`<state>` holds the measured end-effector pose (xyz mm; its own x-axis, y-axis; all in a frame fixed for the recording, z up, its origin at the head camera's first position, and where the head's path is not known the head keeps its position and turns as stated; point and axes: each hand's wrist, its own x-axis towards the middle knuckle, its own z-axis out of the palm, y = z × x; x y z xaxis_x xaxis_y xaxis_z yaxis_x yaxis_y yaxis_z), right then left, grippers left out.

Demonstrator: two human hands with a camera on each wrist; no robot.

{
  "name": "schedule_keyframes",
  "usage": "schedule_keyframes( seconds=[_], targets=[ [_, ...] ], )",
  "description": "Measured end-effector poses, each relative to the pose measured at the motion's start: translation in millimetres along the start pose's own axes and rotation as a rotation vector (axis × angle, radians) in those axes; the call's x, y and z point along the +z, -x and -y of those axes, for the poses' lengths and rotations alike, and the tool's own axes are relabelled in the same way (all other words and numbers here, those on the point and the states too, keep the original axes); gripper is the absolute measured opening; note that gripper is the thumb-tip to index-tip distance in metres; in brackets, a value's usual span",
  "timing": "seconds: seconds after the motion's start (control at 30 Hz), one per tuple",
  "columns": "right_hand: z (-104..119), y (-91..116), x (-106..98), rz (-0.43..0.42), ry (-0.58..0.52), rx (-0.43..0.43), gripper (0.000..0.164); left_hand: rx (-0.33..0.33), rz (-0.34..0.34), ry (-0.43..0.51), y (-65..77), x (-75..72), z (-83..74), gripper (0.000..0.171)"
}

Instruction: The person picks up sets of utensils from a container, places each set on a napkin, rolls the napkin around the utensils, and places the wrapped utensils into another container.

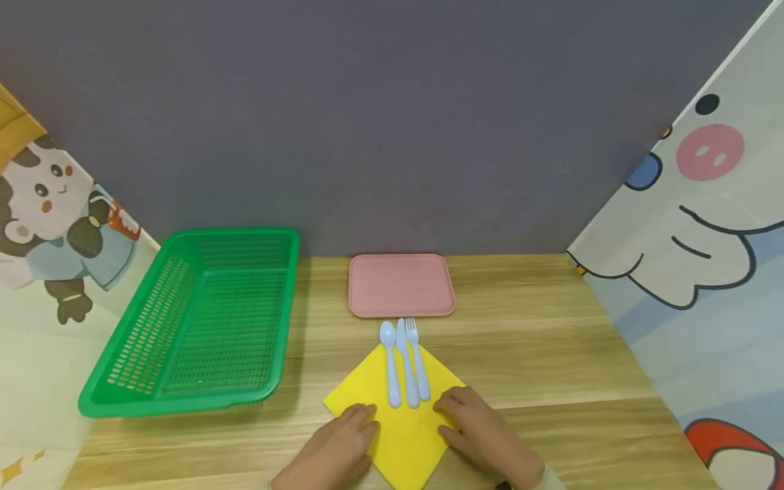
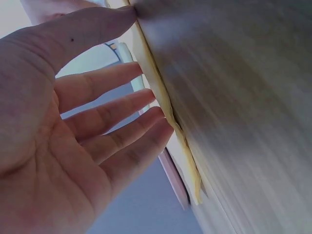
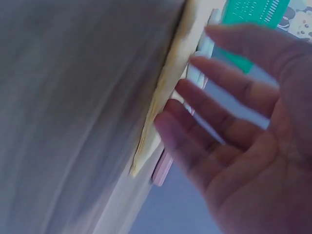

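Observation:
A folded yellow napkin [image 1: 407, 439] lies on the wooden table, turned with one corner towards the person. Side by side on it rest a pale blue spoon [image 1: 390, 371], knife [image 1: 407, 371] and fork [image 1: 419, 364], their heads reaching past the napkin's far edges. The left hand [image 1: 344, 442] is at the napkin's left side, fingertips at its edge. In the left wrist view its fingers [image 2: 112, 109] are spread and nearly straight. Opposite, the right hand [image 1: 480, 432] has its fingertips at the napkin's right side. Its fingers [image 3: 214, 112] look extended in the right wrist view, gripping nothing.
Just beyond the cutlery heads lies a pink tray [image 1: 401, 286]. A green basket [image 1: 284, 327] with slotted walls stands on the left. A grey wall [image 1: 429, 136] rises behind the table [image 1: 520, 327], with cartoon-printed panels at both sides.

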<state>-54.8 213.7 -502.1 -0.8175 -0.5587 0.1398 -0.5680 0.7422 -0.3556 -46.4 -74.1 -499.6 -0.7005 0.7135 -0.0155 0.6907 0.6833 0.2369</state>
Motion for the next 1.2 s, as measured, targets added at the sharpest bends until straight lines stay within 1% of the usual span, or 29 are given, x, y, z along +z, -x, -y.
schedule_keyframes(
  seconds=[0.1,0.17,0.33,0.4,0.53,0.6,0.63,0.7,0.77,0.8,0.9,0.93,1.03,1.13,1.2],
  targets=[
    [-2,8,2,-0.03,0.021,-0.084,0.03,0.039,-0.027,-0.026,0.8,0.7,-0.6,0.038],
    [-3,12,2,-0.036,0.022,-0.106,0.033,0.061,-0.05,-0.042,1.2,1.5,-0.9,0.037],
    [-2,15,5,-0.05,0.015,-0.099,0.035,0.08,-0.097,-0.049,1.8,4.7,0.3,0.033],
    [-2,15,5,-0.063,0.014,-0.102,0.033,0.063,-0.098,-0.031,1.6,6.0,0.7,0.032],
    [-3,13,6,-0.067,0.013,-0.101,0.028,0.025,-0.132,0.026,1.0,7.0,1.8,0.025],
    [-3,12,6,-0.067,0.019,-0.085,0.025,0.022,-0.167,0.045,0.7,7.1,2.4,0.022],
    [-2,12,6,-0.067,0.022,-0.074,0.023,0.03,-0.191,0.045,0.8,6.9,2.8,0.021],
    [-2,10,7,-0.076,0.028,-0.053,0.018,0.039,-0.217,0.045,1.0,6.4,3.2,0.021],
    [-2,8,6,-0.082,0.028,-0.031,0.014,0.048,-0.219,0.046,1.3,5.8,3.7,0.024],
    [-2,7,6,-0.084,0.026,-0.021,0.012,0.052,-0.21,0.053,1.2,5.2,3.9,0.027],
    [-3,5,5,-0.081,0.02,0.002,0.009,0.051,-0.152,0.069,0.9,1.6,4.2,0.038],
    [-4,4,4,-0.076,0.016,0.009,0.008,0.049,-0.14,0.072,0.5,0.6,4.4,0.04],
    [-5,2,3,-0.064,0.006,0.016,0.006,0.046,-0.137,0.055,-1.4,-1.7,4.7,0.038],
    [-6,-1,1,-0.044,-0.007,0.025,0.001,0.051,-0.161,0.007,-5.0,-2.7,6.1,0.029],
    [-7,-2,1,-0.029,-0.015,0.033,0.002,0.051,-0.152,-0.019,-7.9,-4.2,7.4,0.024]
  ],
)
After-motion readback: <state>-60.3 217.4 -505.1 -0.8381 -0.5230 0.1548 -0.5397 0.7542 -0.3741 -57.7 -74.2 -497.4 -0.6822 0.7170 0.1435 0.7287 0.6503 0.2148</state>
